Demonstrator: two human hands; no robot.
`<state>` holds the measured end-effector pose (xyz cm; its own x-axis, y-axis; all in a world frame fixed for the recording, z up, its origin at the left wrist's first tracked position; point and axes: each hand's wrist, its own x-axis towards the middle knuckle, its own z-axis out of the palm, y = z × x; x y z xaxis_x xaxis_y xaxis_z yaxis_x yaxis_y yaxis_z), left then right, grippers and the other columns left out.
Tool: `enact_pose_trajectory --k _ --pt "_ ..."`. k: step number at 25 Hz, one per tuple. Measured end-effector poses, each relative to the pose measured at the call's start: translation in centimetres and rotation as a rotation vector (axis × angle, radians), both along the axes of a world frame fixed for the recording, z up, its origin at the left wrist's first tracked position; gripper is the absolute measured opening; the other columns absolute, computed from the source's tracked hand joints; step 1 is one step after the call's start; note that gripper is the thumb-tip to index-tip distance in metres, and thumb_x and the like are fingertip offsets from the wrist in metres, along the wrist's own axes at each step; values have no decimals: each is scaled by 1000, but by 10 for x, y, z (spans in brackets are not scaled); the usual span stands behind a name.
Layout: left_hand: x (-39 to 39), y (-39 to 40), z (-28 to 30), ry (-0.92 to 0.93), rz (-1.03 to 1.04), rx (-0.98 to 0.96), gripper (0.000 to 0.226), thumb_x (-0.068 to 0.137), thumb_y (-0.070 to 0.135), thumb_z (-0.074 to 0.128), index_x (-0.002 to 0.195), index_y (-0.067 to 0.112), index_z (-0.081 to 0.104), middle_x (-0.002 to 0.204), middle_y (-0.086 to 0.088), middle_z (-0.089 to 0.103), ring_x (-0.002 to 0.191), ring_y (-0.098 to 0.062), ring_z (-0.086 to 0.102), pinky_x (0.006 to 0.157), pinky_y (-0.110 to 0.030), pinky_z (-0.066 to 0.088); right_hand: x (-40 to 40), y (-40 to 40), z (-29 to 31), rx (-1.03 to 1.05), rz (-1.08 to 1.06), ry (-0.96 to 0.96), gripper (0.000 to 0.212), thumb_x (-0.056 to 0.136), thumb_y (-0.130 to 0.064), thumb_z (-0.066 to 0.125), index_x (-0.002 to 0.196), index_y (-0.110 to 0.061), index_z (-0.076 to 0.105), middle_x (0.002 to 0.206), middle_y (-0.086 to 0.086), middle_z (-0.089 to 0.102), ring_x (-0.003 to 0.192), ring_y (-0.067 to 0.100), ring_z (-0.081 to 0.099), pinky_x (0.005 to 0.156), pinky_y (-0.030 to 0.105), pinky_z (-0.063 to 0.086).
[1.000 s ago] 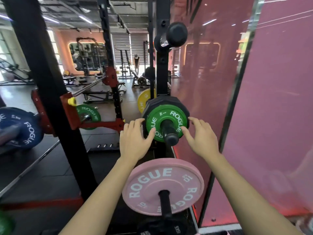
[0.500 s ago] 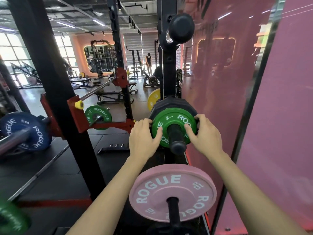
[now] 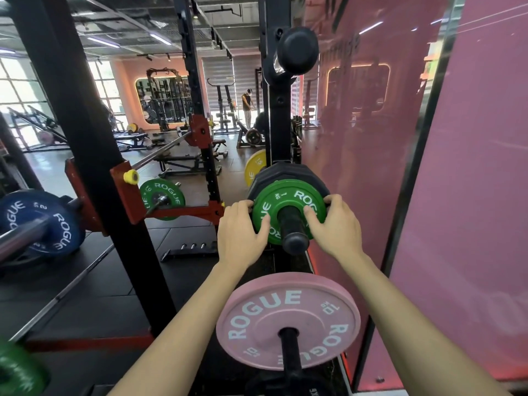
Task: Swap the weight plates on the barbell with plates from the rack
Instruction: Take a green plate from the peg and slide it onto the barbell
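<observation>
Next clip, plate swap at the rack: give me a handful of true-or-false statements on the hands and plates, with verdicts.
1. Both hands grip the green plate on the rack peg. True: left hand and right hand hold its opposite edges.
2. The green plate is marked 10 kg. False: it reads 1 kg.
3. A pink plate sits on the peg below. True.
4. The green plate is already off its peg. False: the peg passes through its centre.
5. The blue plate hangs on the rack peg above. False: it is on the barbell, far left.

I'm in a gym: black racks (image 3: 85, 155) stand around me, plates (image 3: 288, 324) marked ROGUE hang on pegs, a barbell (image 3: 160, 151) lies across red hooks, benches (image 3: 183, 162) and more machines fill the rubber floor (image 3: 85, 281) behind.
</observation>
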<state>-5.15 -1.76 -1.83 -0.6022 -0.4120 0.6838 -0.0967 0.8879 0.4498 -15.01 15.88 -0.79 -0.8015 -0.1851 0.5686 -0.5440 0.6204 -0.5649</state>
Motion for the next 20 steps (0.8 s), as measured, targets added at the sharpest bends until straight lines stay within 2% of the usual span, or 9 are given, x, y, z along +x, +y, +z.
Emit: enact_pose_trajectory --k 2,5,10,13,15,20 --pt "0 2 0 -18 -44 61 47 92 43 60 124 9 53 115 -5 60 107 -23 55 90 -42 47 -4 6 2 -16 55 -50 47 88 -56 54 114 -17 49 106 3 61 93 26 57 70 33 36" --pt "3 3 -1 -31 -85 135 51 91 49 60 126 13 48 117 -2 57 101 -22 58 84 -41 50 -3 15 0 -9 109 -7 42 89 -57 53 111 -22 48 101 -3 57 85 21 56 68 32 38" --pt "14 -4 -4 -31 -108 78 50 89 60 55 119 21 45 104 8 57 89 -16 57 73 -35 46 0 26 -1 49 103 146 33 91 -59 45 105 -29 46 82 -12 52 76 16 52 59 33 37" --pt "11 -5 4 -97 -33 -61 52 95 56 51 125 13 50 107 0 59 97 -22 56 81 -42 45 -2 27 -1 146 101 150 43 95 -60 39 121 -27 47 83 -4 58 80 23 53 62 35 41" --pt "10 1 4 -144 6 -77 49 98 52 49 122 9 53 110 -7 61 103 -30 54 84 -45 44 0 27 -3 168 113 142 45 97 -58 38 127 -25 45 85 4 61 81 27 56 62 36 41" --pt "30 9 -9 -87 34 -66 46 95 56 50 111 14 58 97 -1 64 92 -26 52 79 -42 39 11 38 -8 125 177 212 42 97 -57 37 121 -24 47 83 1 61 78 24 56 60 34 40"
